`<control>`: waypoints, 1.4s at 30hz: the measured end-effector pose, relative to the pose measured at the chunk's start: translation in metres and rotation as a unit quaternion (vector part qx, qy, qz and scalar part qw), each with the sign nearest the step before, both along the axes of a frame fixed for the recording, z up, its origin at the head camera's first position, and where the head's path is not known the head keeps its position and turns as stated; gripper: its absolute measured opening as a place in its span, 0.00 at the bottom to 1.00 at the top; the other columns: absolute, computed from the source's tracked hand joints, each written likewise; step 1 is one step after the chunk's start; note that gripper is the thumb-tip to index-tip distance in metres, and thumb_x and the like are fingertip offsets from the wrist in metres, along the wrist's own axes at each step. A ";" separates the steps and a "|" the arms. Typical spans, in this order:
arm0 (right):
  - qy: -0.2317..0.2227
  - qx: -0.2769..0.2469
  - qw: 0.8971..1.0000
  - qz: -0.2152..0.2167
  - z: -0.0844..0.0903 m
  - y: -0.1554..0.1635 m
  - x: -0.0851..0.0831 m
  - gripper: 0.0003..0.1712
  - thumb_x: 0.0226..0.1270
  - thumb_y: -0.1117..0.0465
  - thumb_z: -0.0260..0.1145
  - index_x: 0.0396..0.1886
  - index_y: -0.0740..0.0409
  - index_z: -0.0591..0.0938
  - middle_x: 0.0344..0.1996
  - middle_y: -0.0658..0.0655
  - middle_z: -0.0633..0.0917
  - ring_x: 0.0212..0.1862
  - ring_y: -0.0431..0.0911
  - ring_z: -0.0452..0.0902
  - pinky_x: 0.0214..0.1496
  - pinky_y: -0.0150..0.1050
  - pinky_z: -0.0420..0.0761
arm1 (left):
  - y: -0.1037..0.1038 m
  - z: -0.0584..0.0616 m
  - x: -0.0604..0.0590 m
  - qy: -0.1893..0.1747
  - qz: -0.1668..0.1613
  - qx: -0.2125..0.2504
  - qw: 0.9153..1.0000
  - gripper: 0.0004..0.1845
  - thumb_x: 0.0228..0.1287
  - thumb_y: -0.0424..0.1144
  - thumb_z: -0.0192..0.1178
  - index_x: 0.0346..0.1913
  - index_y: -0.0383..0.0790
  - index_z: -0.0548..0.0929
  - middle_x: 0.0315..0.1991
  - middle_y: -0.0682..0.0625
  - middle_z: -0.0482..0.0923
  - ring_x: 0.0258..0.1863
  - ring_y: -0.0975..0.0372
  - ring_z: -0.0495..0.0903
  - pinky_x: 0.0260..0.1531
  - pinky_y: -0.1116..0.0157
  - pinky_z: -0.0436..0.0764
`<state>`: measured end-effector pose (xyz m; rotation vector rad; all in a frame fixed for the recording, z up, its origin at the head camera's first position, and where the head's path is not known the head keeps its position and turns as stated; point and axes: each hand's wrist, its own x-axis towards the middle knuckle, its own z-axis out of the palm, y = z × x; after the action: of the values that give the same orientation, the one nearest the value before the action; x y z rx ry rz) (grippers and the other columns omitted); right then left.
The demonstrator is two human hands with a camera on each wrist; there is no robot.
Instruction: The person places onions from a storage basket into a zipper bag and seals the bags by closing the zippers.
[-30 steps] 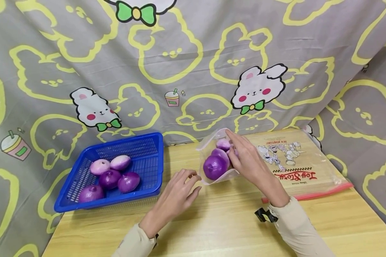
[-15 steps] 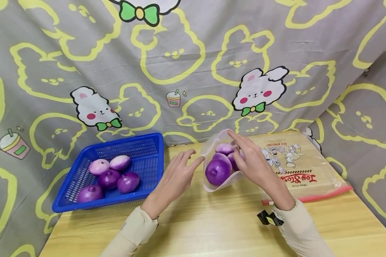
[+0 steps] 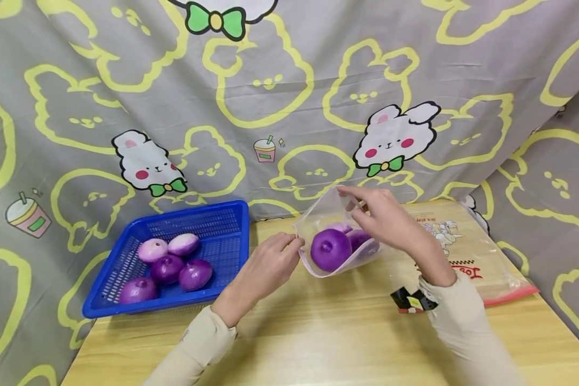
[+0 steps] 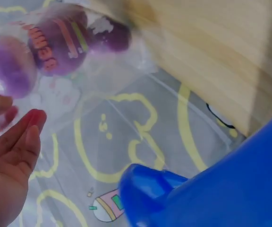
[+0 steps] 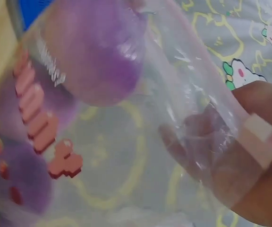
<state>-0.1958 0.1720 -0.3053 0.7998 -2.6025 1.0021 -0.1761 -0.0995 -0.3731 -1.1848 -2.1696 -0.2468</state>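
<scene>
Holding purple onions (image 3: 331, 250), a clear bag (image 3: 320, 214) is pinched by the left hand (image 3: 270, 262) and gripped by the right hand (image 3: 383, 217) — fingers clamped on its rim — right of a blue basket (image 3: 246, 236).

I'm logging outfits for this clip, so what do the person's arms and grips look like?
The left sleeve and right sleeve are long and pale beige. A black device with a yellow patch sits at the end of the right sleeve. The left grip and right grip are bare, ungloved hands.
</scene>
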 end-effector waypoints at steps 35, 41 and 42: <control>0.205 0.001 0.979 -0.022 -0.046 -0.009 0.009 0.23 0.59 0.79 0.59 0.53 0.67 0.84 0.57 0.65 0.82 0.56 0.60 0.79 0.53 0.53 0.81 | -0.016 -0.013 -0.002 -0.061 0.103 -0.008 0.993 0.16 0.62 0.34 0.64 0.52 0.32 0.80 0.45 0.44 0.83 0.44 0.53 0.81 0.43 0.55 0.81; 0.165 0.007 0.986 0.005 -0.052 -0.012 0.019 0.22 0.60 0.76 0.61 0.55 0.66 0.83 0.55 0.66 0.83 0.58 0.60 0.78 0.60 0.56 0.76 | -0.020 -0.023 0.002 -0.073 0.126 -0.033 0.989 0.19 0.61 0.35 0.65 0.55 0.33 0.79 0.48 0.45 0.82 0.45 0.53 0.80 0.38 0.56 0.81; 0.158 0.010 0.987 0.010 -0.052 -0.013 0.021 0.22 0.61 0.76 0.61 0.56 0.65 0.83 0.55 0.65 0.83 0.59 0.60 0.78 0.62 0.56 0.76 | -0.021 -0.025 0.003 -0.076 0.128 -0.036 0.988 0.20 0.61 0.35 0.66 0.55 0.34 0.79 0.47 0.46 0.82 0.44 0.53 0.80 0.37 0.56 0.81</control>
<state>-0.1748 0.1587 -0.3577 0.9101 -2.3406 0.7835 -0.1730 -0.1203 -0.3983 -0.9383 -2.4556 -0.1533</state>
